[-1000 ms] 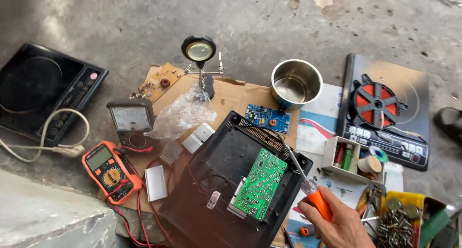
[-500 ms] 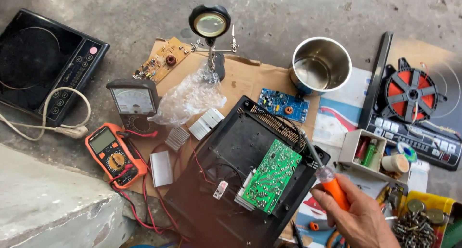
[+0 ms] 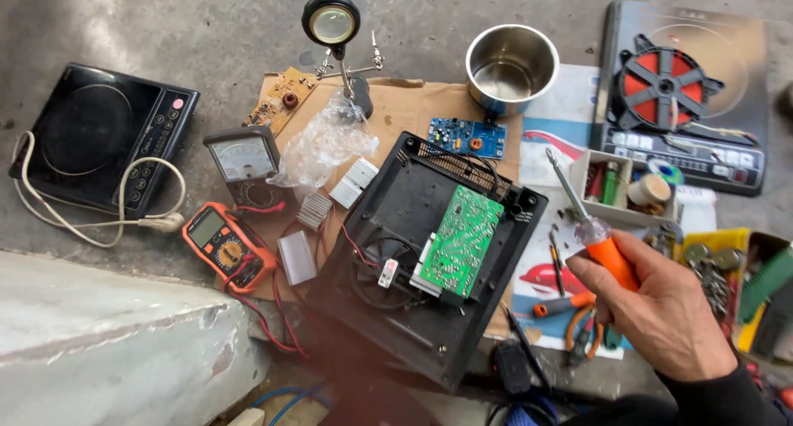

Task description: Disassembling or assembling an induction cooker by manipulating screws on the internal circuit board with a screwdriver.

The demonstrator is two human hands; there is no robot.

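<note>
The right hand point(image 3: 661, 314) is gripping an orange-handled screwdriver point(image 3: 588, 223) tight, tip up. It could be slipping and poking the green circuit board point(image 3: 462, 240) nearby. The left hand is not showing.

Open gap between black casing point(image 3: 413, 228) and small parts box point(image 3: 615, 186); clutter of tools point(image 3: 570, 327) below.

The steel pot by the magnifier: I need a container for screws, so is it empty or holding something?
Empty, as far as it shows: the steel pot stands upright on the ground, and only its bare, shiny inside bottom is visible.
</note>
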